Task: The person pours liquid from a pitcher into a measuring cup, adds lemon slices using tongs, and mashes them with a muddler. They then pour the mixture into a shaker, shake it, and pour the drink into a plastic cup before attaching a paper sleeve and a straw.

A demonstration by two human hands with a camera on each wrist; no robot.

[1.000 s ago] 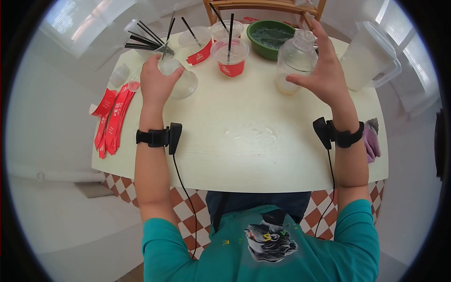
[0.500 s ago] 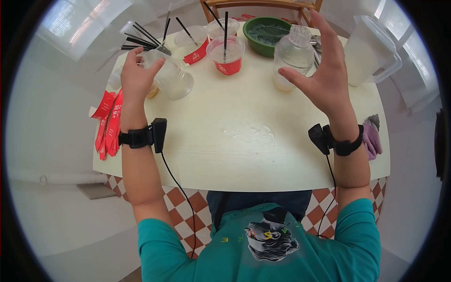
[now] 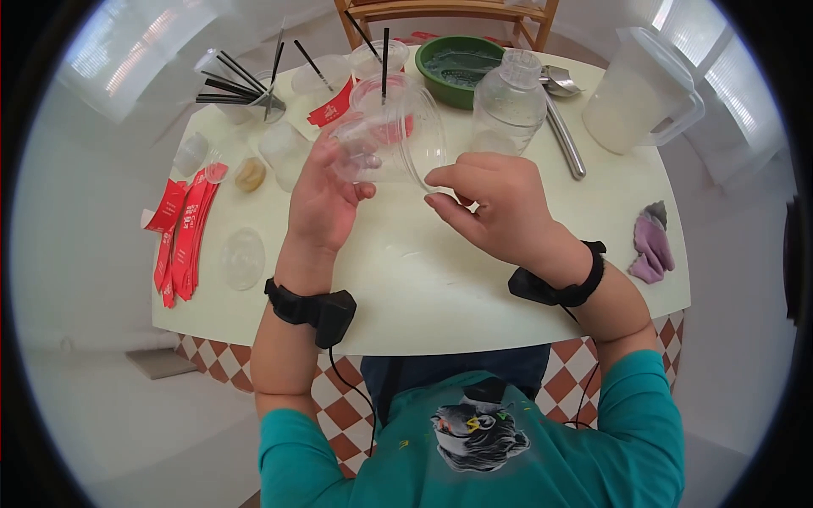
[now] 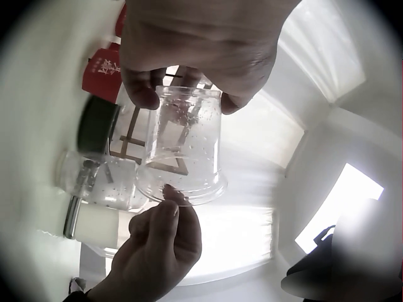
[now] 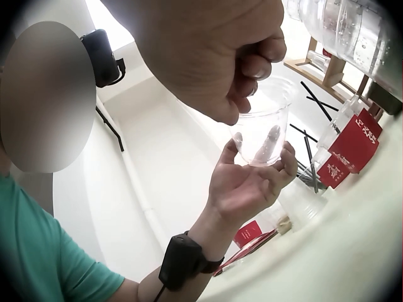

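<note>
A clear plastic cup [image 3: 373, 152] is held above the table on its side, its rim turned to the right in the head view. My left hand [image 3: 323, 199] grips it round the base, with fingers and thumb on opposite sides, as the left wrist view also shows. Thumb and forefinger of my right hand [image 3: 508, 207] pinch at the rim. Droplets dot the cup wall [image 4: 189, 138]. Behind it stands a cup with a red sleeve and black straw [image 3: 385, 72], partly hidden. A clear shaker bottle [image 3: 511, 102] stands just beyond my right hand.
At the left lie red paper sleeves [image 3: 193, 241] and a clear round lid [image 3: 243, 258]. Black straws [image 3: 241, 85] stand in a container at back left. Further back is a green bowl [image 3: 457, 93]. A pitcher [image 3: 635, 106], a metal utensil [image 3: 566, 135] and a purple cloth [image 3: 650, 245] occupy the right.
My left hand has lifted the cup from the group at the back left and brought it to the middle. The right hand has moved leftward from beside the shaker bottle to the cup's rim.
</note>
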